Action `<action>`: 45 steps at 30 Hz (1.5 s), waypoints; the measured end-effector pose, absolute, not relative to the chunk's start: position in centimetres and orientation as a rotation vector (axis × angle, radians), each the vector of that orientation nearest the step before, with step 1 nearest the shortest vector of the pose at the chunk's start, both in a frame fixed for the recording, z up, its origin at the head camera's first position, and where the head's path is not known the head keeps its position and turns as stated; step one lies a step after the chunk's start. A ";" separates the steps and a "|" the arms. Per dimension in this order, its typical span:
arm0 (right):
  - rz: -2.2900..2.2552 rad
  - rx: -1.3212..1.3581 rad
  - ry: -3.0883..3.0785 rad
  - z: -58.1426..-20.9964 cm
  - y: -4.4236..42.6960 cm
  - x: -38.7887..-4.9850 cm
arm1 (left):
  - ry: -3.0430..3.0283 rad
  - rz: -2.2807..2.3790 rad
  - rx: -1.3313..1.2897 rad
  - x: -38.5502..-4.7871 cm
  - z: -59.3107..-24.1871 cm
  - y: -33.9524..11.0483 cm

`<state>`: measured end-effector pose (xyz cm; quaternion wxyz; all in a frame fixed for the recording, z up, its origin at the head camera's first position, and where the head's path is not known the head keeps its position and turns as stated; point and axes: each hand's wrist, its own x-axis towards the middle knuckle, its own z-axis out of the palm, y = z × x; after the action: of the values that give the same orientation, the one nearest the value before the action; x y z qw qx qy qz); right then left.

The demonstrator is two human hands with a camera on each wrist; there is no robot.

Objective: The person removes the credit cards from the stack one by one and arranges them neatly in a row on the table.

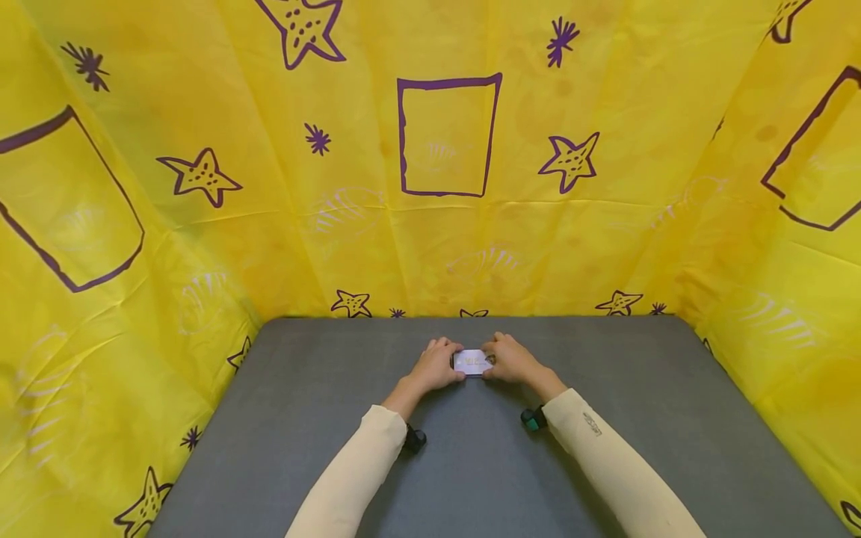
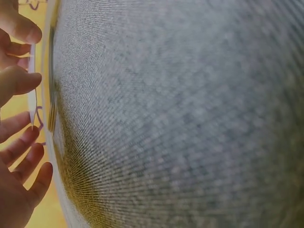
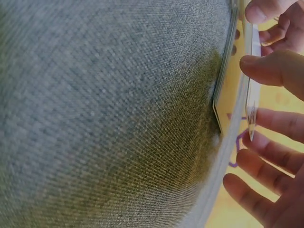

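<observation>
Two hands, left hand [image 1: 434, 365] and right hand [image 1: 514, 360], pinch one white card [image 1: 471, 362] at opposite ends above the far middle of the grey table [image 1: 464, 478] — print illegible, flat stack [image 2: 52, 95] beneath uncountable.

Yellow fabric [image 1: 447, 232] rose behind the tabletop [image 1: 471, 463] and along its left and right sides, creased by soft vertical folds and a faint horizontal line across the back. Near the middle of the back panel was a purple four-sided outline [image 1: 447, 134], with a spotted starfish print [image 1: 200, 177] to its left and another starfish print [image 1: 572, 162] to its right. Small purple bursts [image 1: 318, 139] dotted the cloth, and pale striped shapes [image 1: 346, 209] showed faintly among them. A larger purple outline [image 1: 74, 198] slanted across the left panel. The tabletop was dark grey, finely textured, with rounded far corners.
</observation>
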<state>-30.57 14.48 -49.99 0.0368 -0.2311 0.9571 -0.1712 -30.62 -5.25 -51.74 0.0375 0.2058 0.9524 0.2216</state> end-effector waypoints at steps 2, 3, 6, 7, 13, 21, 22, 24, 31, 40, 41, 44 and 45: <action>-0.535 -0.712 2.942 -49.9 14.5 -30.5 | 2.929 0.690 0.638 -30.6 -51.7 -5.4; -0.536 -0.719 2.947 -49.9 14.5 -30.4 | 2.933 0.693 0.641 -30.7 -51.7 -5.5; -0.551 -0.744 2.956 -49.9 14.6 -30.3 | 2.940 0.697 0.648 -30.6 -51.7 -5.7; -0.553 -0.756 2.959 -50.0 14.6 -30.2 | 2.943 0.699 0.651 -30.5 -51.7 -5.8; -0.572 -0.820 2.957 -50.0 14.7 -29.8 | 2.968 0.682 0.671 -29.9 -51.6 -6.3; -0.627 -0.813 2.940 -50.3 14.6 -29.3 | 2.967 0.686 0.724 -29.4 -51.3 -7.3; -0.640 -0.812 2.937 -50.3 14.6 -29.2 | 2.967 0.681 0.736 -29.3 -51.2 -7.5; -0.661 -0.814 2.937 -50.3 14.5 -29.0 | 2.970 0.673 0.764 -29.2 -51.0 -7.8; -0.672 -0.907 2.948 -50.0 13.9 -28.3 | 2.956 0.683 0.798 -28.7 -50.2 -9.0; -0.640 -0.963 2.930 -49.4 12.8 -27.6 | 2.962 0.751 0.793 -27.5 -50.0 -10.6; -0.645 -0.968 2.928 -49.3 12.6 -27.5 | 2.960 0.767 0.782 -27.3 -50.0 -10.8; -0.631 -0.987 2.927 -49.1 12.0 -27.2 | 2.952 0.814 0.751 -26.9 -49.9 -11.4; -0.631 -0.988 2.924 -49.1 11.7 -27.2 | 2.951 0.825 0.742 -26.7 -49.8 -11.7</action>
<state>-27.16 11.72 -49.07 -0.0046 -0.3137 0.9281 -0.2003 -26.70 -11.67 -49.83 -0.0056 0.2355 0.9360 0.2616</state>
